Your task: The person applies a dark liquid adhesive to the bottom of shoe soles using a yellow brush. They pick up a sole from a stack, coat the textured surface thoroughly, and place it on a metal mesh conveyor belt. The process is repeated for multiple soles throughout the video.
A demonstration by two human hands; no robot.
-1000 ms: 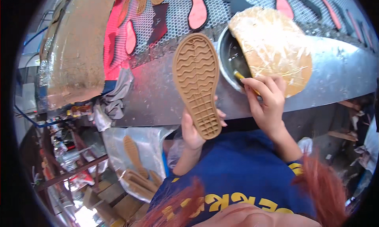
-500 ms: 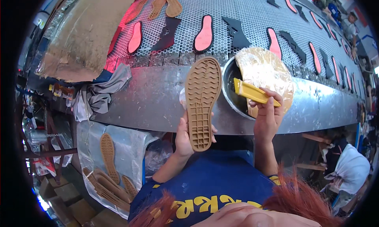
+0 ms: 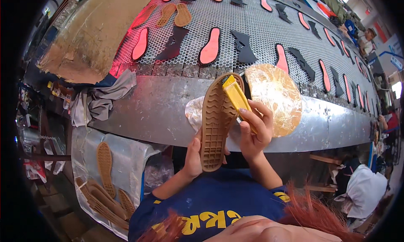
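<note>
My left hand (image 3: 192, 161) grips a tan rubber shoe sole (image 3: 212, 134) by its heel end. The sole stands toe up, its wavy and gridded tread facing me. In my right hand (image 3: 257, 130) is a yellow-handled brush (image 3: 237, 97), its dark bristle end at the upper rim of the sole's toe. Whether the bristles touch the edge or the hidden far face I cannot tell. Behind the sole a taped round cardboard lid (image 3: 275, 99) lies over a bowl that is now mostly hidden.
A metal ledge (image 3: 155, 111) runs before a mesh conveyor (image 3: 160, 40) bearing pink-topped insoles (image 3: 209, 50) and black shoe uppers (image 3: 243, 48). Further tan soles (image 3: 105, 166) lie on a plastic-covered surface at lower left. A grey cloth (image 3: 103, 99) hangs over the ledge. Another person (image 3: 367, 42) is far right.
My right hand has brought the brush left from over the bowl to the sole's toe. The sole has tilted slightly and now covers most of the bowl. Conveyor items appear shifted.
</note>
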